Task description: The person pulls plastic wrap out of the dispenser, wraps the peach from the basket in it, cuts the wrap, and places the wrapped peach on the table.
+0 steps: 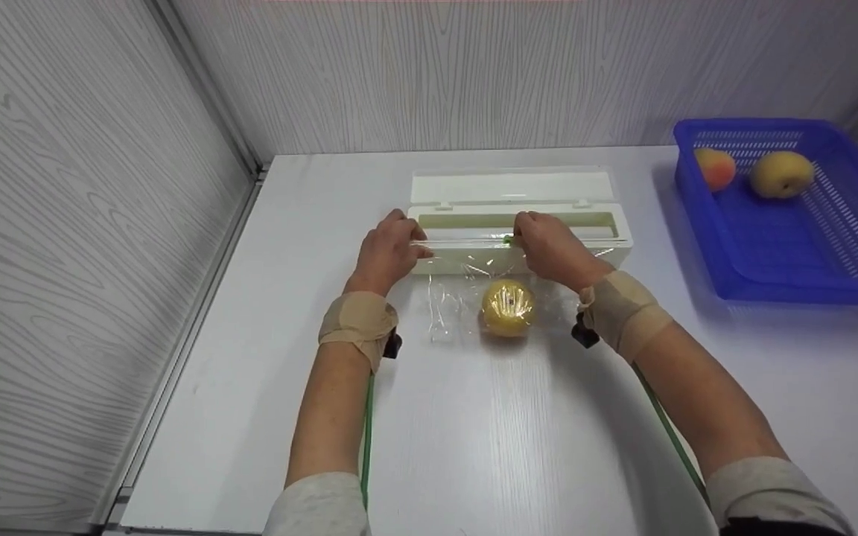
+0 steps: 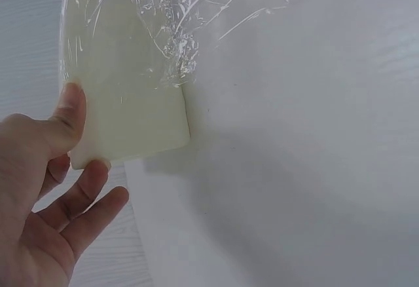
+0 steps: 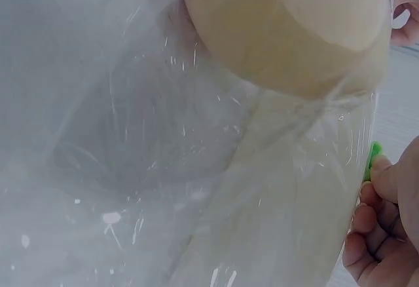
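Note:
A white cling film dispenser point(image 1: 503, 210) lies across the table with its lid point(image 1: 474, 187) flipped back. My left hand point(image 1: 388, 249) grips its left end, thumb on the front wall and fingertips at the end in the left wrist view. With thumb and fingers, my right hand point(image 1: 555, 249) pinches a small green slide cutter point(image 3: 374, 153) on the dispenser's front edge, around mid-length. Clear cling film point(image 1: 445, 309) comes over that edge toward me, wrinkled and shiny. It drapes over a round yellow fruit point(image 1: 507, 309) standing just in front of the dispenser.
A blue plastic basket point(image 1: 742, 260) stands at the right with a reddish-yellow fruit point(image 1: 715, 169) and a yellow fruit point(image 1: 781, 175) inside. Wood-grain panels point(image 1: 436, 74) rise behind and to the left of the white table point(image 1: 459, 447).

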Tool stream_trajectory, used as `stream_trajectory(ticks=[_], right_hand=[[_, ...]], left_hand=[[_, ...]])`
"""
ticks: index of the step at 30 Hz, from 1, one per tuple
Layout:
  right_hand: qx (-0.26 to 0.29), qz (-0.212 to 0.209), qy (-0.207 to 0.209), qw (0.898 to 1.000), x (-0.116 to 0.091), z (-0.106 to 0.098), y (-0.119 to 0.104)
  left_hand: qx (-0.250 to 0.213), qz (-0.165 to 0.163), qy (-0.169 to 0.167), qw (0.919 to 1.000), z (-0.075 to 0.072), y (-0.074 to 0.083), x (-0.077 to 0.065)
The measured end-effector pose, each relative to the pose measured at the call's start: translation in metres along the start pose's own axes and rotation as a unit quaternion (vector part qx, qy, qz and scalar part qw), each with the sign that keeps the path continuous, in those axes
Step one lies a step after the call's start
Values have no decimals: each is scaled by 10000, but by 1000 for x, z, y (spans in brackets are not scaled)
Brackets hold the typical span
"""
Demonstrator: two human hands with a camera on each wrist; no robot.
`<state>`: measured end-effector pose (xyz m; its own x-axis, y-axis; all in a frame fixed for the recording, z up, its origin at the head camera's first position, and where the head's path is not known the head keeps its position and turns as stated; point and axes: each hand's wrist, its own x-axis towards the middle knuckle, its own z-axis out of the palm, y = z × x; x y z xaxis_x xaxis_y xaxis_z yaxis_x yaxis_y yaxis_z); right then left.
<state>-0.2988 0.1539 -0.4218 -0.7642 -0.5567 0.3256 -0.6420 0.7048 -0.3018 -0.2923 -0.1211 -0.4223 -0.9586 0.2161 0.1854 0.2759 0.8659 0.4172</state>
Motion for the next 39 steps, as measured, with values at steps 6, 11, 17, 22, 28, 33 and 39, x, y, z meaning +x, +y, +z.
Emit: stream_trajectory(ticks=[6, 11, 17, 22, 28, 33, 39], right_hand=[[-109, -65, -1, 9999, -4, 0, 8], [-185, -161, 92, 9997, -15, -8, 22], [-372, -212, 537, 9976, -38, -21, 47], [-435, -122, 639, 9969, -52, -28, 59], [-489, -45, 443, 9978, -55, -30, 65], [-685, -102, 470, 9965, -59, -36, 69], [-916, -110, 758, 9929, -75, -43, 80]], left_hand=[[155, -243, -31, 9996, 2, 0, 1], [102, -318, -46, 9994, -2, 3, 4], [41, -339, -10, 9994, -4, 4, 6], [21, -379, -11, 9993, -1, 1, 6], [68, -409, -75, 9991, 1, -1, 5], [-129, -348, 15, 9993, 2, 0, 5], [-363, -295, 58, 9989, 1, -4, 4]])
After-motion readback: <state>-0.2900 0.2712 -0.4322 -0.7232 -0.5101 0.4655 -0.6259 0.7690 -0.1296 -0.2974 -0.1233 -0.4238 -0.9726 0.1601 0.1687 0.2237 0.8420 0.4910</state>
